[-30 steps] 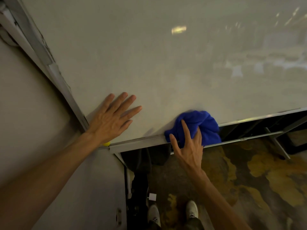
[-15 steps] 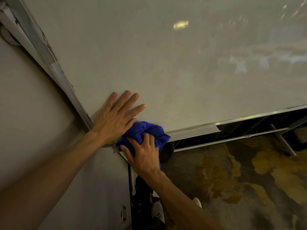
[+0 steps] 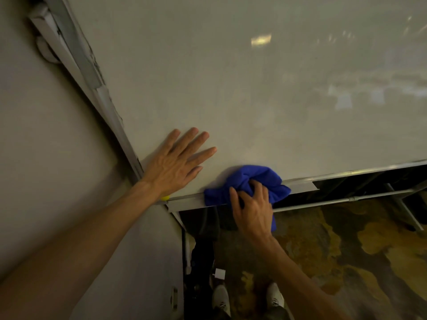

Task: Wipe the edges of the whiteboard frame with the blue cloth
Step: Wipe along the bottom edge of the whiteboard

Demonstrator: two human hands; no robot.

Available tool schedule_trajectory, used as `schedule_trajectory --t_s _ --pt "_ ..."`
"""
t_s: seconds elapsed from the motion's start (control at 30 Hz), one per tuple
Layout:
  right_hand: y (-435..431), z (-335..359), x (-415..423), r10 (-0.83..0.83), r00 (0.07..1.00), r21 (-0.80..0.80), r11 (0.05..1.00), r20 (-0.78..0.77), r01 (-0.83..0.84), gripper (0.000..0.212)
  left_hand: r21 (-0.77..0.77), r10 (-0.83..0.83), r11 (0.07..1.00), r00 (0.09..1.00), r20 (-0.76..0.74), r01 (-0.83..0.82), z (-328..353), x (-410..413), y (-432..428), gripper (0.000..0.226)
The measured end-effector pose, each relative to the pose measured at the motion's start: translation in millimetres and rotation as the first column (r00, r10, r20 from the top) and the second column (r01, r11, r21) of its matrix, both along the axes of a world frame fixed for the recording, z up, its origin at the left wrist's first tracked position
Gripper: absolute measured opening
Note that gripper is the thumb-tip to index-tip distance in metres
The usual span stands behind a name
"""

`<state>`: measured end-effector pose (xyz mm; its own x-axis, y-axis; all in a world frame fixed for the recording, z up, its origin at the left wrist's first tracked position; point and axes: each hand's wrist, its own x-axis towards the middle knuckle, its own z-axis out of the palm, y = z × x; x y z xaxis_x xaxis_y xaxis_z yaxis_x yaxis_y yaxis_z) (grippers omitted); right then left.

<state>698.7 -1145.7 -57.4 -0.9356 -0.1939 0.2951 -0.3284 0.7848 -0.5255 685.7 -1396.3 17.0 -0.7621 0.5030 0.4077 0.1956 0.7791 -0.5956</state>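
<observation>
The whiteboard (image 3: pixel 254 100) fills the upper part of the view, with a grey metal frame (image 3: pixel 300 182) along its bottom edge and another frame strip (image 3: pixel 111 112) up its left side. The bunched blue cloth (image 3: pixel 249 181) lies on the bottom frame near the lower left corner. My right hand (image 3: pixel 253 210) presses on the cloth and grips it, fingers curled into the folds. My left hand (image 3: pixel 178 163) rests flat on the board just left of the cloth, fingers spread, holding nothing.
A small yellow object (image 3: pixel 165 198) sits at the board's lower left corner under my wrist. A grey wall (image 3: pixel 46 146) stands to the left. Below the frame run stand bars (image 3: pixel 346 199) over a mottled brown floor (image 3: pixel 346 250). My white shoes (image 3: pixel 220 296) are at the bottom.
My right hand swept the cloth left along the bottom frame to the corner beside my left hand, then slid back a little to the right. My left hand stayed flat on the board.
</observation>
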Motion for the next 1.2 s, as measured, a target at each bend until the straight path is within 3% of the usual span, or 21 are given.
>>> schedule_trajectory --t_s 0.13,0.2,0.33,0.7,1.0,1.2 --pt "-37.3 4.7 21.8 0.187 0.982 0.025 0.982 -0.034 -0.186 0.035 0.059 -0.02 0.998 1.0 -0.005 0.02 -0.6 0.2 1.6 0.065" --pt "-61.1 8.4 33.5 0.261 0.965 0.082 0.962 0.01 -0.26 0.04 0.07 -0.021 0.997 1.0 0.01 0.02 -1.6 0.0 1.8 0.065" --pt "-82.7 10.7 38.4 0.258 0.963 0.178 0.947 0.079 -0.269 0.039 0.031 0.002 1.0 1.0 0.022 -0.003 -1.8 -0.5 0.7 0.062" --pt "5.4 3.2 -7.7 0.037 0.999 0.157 0.987 0.024 -0.04 0.047 0.003 -0.006 1.0 1.0 0.01 0.006 3.6 0.5 1.4 0.063" --pt "58.8 10.0 -41.0 -0.191 0.978 0.164 0.971 0.089 0.175 0.049 0.029 -0.018 0.999 1.0 0.013 0.017 -1.1 -1.6 0.1 0.061" --pt "21.7 9.6 -24.1 -0.146 0.986 0.155 0.979 0.076 0.133 0.04 0.038 -0.004 0.999 1.0 -0.009 0.004 -2.5 -0.7 2.0 0.062"
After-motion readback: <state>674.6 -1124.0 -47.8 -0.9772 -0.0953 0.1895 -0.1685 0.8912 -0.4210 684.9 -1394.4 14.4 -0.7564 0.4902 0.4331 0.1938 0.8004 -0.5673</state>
